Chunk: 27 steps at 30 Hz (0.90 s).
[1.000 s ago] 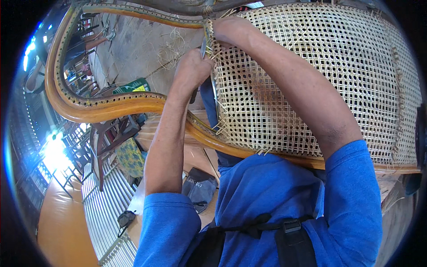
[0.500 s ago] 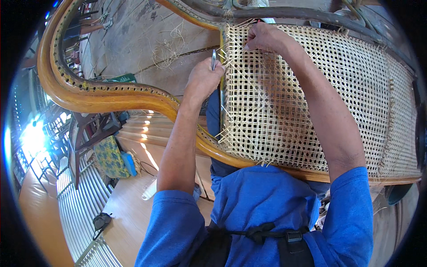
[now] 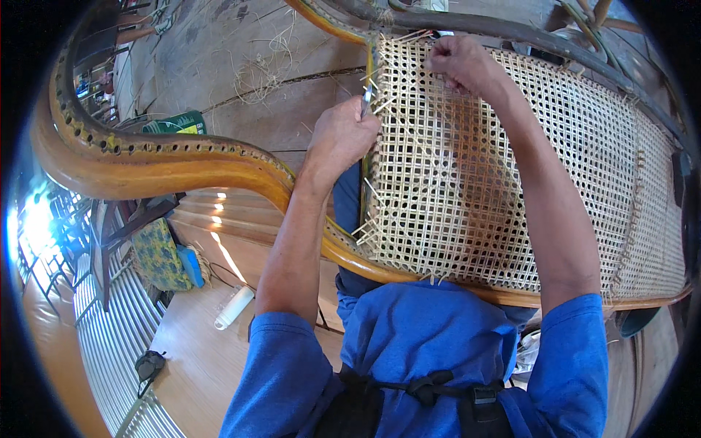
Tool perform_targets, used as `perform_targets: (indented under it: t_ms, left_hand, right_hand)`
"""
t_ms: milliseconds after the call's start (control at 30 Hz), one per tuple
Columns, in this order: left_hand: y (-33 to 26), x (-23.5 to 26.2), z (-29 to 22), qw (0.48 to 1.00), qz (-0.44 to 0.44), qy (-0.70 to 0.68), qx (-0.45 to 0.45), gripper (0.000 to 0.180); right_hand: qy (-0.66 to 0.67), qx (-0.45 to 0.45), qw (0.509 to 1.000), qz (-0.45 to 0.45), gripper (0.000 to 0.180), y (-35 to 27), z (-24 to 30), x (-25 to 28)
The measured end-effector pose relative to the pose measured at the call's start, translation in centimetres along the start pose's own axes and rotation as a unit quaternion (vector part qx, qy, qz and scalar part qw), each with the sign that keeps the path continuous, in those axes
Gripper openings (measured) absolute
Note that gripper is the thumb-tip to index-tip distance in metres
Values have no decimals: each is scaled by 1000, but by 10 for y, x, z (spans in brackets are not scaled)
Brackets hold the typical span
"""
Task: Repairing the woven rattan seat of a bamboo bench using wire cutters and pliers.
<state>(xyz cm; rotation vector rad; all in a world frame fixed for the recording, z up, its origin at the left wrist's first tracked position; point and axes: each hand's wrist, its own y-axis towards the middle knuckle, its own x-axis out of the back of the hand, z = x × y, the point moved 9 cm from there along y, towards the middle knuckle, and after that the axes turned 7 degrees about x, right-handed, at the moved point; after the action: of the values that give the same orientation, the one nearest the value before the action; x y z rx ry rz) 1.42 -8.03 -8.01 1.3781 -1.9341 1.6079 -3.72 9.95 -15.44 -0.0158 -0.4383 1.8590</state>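
A woven cane panel (image 3: 427, 182) fills a wooden chair frame (image 3: 182, 171) in front of me; loose strand ends (image 3: 371, 193) stick out along its left edge. My left hand (image 3: 343, 135) is closed around a slim silver metal tool (image 3: 366, 101). The tool's narrow tip points away from me beside the panel's far left edge; its grip is hidden in my fingers. Over the panel's far left part, my right hand (image 3: 467, 66) has curled fingers pressed together. Whatever they may hold is too small to make out.
The frame's curved arm, lined with small holes, sweeps left. Cane scraps (image 3: 263, 62) litter the floor beyond it. A green container (image 3: 175, 124) stands behind the arm. At lower left are a white bottle (image 3: 234, 306), a patterned cushion (image 3: 162, 252) and a dark small object (image 3: 150, 365).
My left hand has brought the metal tool right, closer against the panel's edge strands. My right hand has moved a little to the right, its fingers now curled. The view has shifted slightly.
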Motion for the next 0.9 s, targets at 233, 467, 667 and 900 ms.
perform_targets:
  t_ms: [233,467,667,900]
  left_hand:
    - [0,7,7,1000,-10,2,-3,24]
    - [-1,23,-47,985,-61,83,-139,26]
    - [10,29,-49,980,-18,116,-163,33]
    - [1,22,-41,909,34,399,-116,37]
  right_hand:
    - [-244,99,965,-11,21,-1,34,-15]
    - [59,178,972,139,17,-16,54,-54]
    - [26,106,984,139,18,-7,38,-56]
    - [-177,100,970,129,13,-15,49,-46]
